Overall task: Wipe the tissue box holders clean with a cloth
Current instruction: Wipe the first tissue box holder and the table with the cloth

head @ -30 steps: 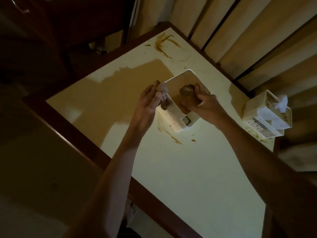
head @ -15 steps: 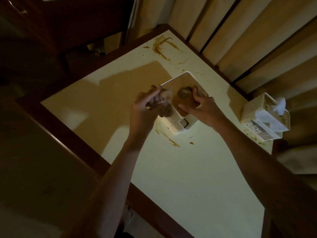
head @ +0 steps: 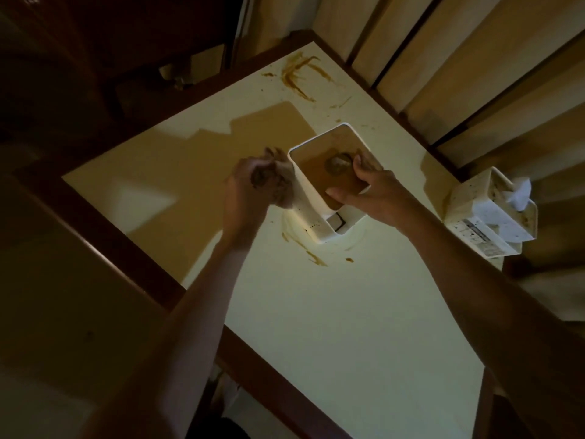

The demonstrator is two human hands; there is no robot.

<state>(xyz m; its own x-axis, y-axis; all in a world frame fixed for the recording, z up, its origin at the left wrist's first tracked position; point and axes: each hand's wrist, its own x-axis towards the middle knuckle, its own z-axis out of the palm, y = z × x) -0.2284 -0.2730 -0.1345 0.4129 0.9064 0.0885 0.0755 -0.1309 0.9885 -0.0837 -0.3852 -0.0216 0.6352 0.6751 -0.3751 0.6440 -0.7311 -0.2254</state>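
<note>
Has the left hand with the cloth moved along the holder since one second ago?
Yes. The left hand with the cloth has slid off the rim corner of the white holder, down and outward along its left wall, away from the curtain side.

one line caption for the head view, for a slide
Left hand rubs a cloth on a holder steadied by the right hand.

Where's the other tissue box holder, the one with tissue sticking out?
The second tissue box holder sits at the table's right edge, beside the curtain, right of the right hand.
</note>
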